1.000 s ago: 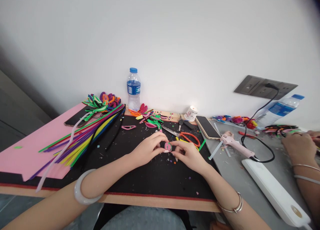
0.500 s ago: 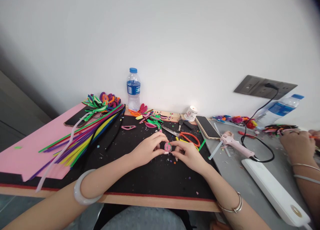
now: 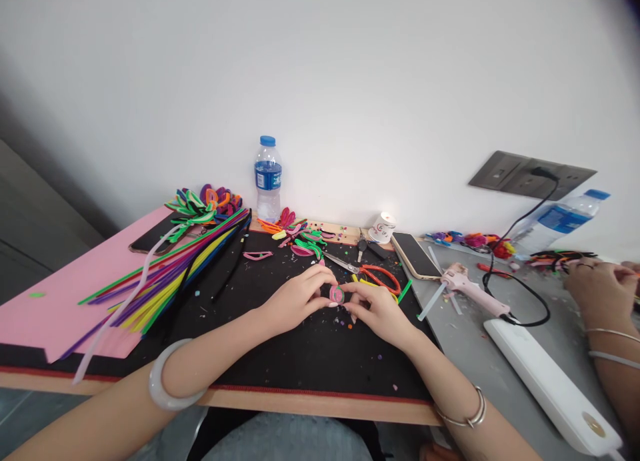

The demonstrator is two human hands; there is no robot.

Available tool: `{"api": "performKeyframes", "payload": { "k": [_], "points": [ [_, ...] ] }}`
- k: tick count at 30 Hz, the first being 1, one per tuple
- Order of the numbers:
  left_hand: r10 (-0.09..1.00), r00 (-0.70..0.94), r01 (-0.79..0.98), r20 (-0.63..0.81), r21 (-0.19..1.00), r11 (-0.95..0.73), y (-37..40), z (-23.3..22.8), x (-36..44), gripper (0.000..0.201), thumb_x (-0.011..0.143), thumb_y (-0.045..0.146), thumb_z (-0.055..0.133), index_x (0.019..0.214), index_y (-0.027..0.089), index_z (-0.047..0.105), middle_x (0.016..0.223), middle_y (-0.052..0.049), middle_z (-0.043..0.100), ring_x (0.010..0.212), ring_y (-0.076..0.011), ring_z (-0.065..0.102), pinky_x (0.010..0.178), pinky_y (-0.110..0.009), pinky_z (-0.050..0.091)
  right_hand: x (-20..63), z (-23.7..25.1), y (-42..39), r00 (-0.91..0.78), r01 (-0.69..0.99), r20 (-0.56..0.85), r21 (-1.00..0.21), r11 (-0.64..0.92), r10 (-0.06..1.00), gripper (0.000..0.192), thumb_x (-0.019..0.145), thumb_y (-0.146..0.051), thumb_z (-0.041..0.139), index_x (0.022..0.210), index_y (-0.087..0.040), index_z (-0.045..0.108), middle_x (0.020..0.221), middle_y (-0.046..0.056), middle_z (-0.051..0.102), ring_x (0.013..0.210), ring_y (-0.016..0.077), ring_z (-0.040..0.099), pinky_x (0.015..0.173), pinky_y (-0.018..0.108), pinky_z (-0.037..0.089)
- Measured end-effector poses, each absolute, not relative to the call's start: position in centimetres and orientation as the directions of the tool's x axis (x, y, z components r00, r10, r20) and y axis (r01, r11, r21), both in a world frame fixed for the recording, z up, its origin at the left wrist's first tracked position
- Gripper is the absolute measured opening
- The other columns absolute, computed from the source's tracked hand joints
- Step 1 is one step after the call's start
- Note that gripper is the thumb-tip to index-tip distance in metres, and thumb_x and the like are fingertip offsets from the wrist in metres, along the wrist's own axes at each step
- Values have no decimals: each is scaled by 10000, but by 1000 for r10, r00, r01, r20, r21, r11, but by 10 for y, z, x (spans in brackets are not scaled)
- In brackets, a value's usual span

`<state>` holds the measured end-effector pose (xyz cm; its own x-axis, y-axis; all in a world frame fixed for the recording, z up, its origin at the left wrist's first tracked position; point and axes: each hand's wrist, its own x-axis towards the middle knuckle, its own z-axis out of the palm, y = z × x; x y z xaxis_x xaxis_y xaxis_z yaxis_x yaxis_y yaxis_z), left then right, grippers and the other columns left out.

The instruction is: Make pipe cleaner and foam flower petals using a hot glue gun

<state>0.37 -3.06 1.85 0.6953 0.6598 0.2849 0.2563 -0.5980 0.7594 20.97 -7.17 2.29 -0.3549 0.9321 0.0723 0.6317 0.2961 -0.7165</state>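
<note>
At bench centre, on the black mat (image 3: 280, 354), a small pink-and-green coil (image 3: 337, 294) is pinched between the fingers of both hands. The left hand (image 3: 295, 299) is closed on its left side and the right hand (image 3: 379, 311) on its right, so that the piece is held just above the mat. The coil appears already wound and bound in green; whether its end is fastened cannot be told at this size. Finished looped pieces (image 3: 303, 237) are laid just beyond the hands, and a bundle of uncut pipe cleaners (image 3: 170, 274) lies to the left, partly over the pink sheet (image 3: 45, 307), which suggests that much material is left unworked. Orange-handled scissors (image 3: 373, 274) are placed just beside the right hand, with a phone (image 3: 415, 255) and a glue gun (image 3: 470, 289) farther right, the latter's cord running to a white power strip (image 3: 545, 384). A water bottle (image 3: 267, 179) stands at the wall. Open mat is left between the forearms and the bench's near edge; to the right, room is limited by another person's hand (image 3: 600, 289).
</note>
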Motion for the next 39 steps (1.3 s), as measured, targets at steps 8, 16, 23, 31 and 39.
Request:
{"api": "performKeyframes", "payload": {
  "k": [8, 16, 23, 31, 39],
  "points": [
    [652, 700, 262, 291, 745, -613, -31, 19, 4, 172, 857, 223, 496, 1023, 199, 534, 1101, -54, 513, 654, -95, 506, 654, -248, 459, 210, 22, -72, -357, 636, 91, -705, 313, 930, 230, 844, -263, 527, 1049, -174, 580, 569, -40, 583, 526, 111, 528, 573, 215, 400],
    [647, 703, 270, 296, 730, -627, -31, 19, 4, 170, 862, 216, 489, 1028, 206, 525, 1102, -46, 510, 642, -91, 502, 651, -237, 457, 210, 22, -72, -356, 632, 83, -712, 305, 931, 224, 844, -263, 526, 1046, -180, 578, 574, -39, 579, 526, 112, 529, 566, 213, 402],
    [645, 707, 269, 291, 733, -625, -31, 19, 4, 175, 866, 211, 484, 1037, 205, 519, 1106, -44, 502, 658, -92, 503, 668, -241, 456, 210, 22, -72, -358, 626, 96, -713, 315, 929, 226, 846, -261, 531, 1050, -175, 580, 570, -40, 577, 535, 112, 533, 585, 217, 405],
    [653, 699, 258, 291, 749, -611, -31, 18, 4, 163, 862, 215, 493, 1022, 202, 526, 1090, -43, 506, 673, -97, 506, 670, -245, 459, 211, 21, -71, -345, 622, 90, -724, 300, 934, 229, 835, -254, 548, 1043, -168, 591, 570, -39, 571, 515, 103, 507, 559, 210, 396],
    [655, 697, 237, 292, 768, -595, -30, 18, 5, 164, 859, 206, 486, 1017, 200, 529, 1088, -49, 504, 683, -100, 518, 661, -246, 465, 211, 21, -71, -337, 619, 85, -730, 289, 938, 217, 828, -261, 556, 1019, -166, 596, 558, -44, 558, 497, 97, 482, 533, 200, 376]
  ]
}}
